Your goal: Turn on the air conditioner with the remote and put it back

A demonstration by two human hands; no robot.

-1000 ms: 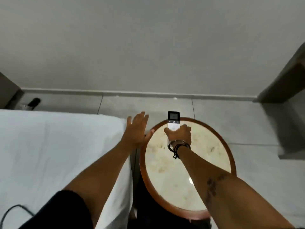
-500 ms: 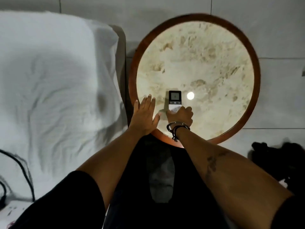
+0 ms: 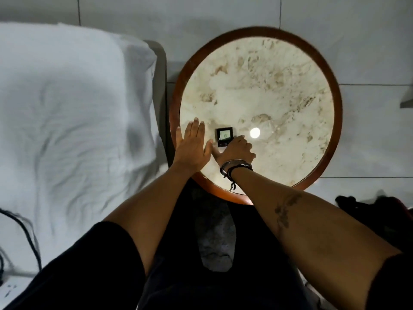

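The remote [image 3: 224,137] is a small white unit with a dark top and a lit display. It is low over the round marble-topped table [image 3: 263,81], near the table's left front. My right hand [image 3: 234,151] covers the remote's lower half and grips it; only the display end shows. My left hand [image 3: 193,148] lies flat with fingers together at the table's left rim, just left of the remote, and holds nothing. I cannot tell whether the remote touches the tabletop. The air conditioner is not in view.
A bed with a white sheet [image 3: 67,113] fills the left side, close against the table. A black cable [image 3: 29,233] lies at its lower left. A dark bundle [image 3: 375,211] sits on the tiled floor at the right. A bright light spot [image 3: 255,132] reflects on the tabletop.
The view tilted down from the wall to the table. My right hand brought the remote down from pointing at the wall to low over the tabletop, and my left hand came alongside it.
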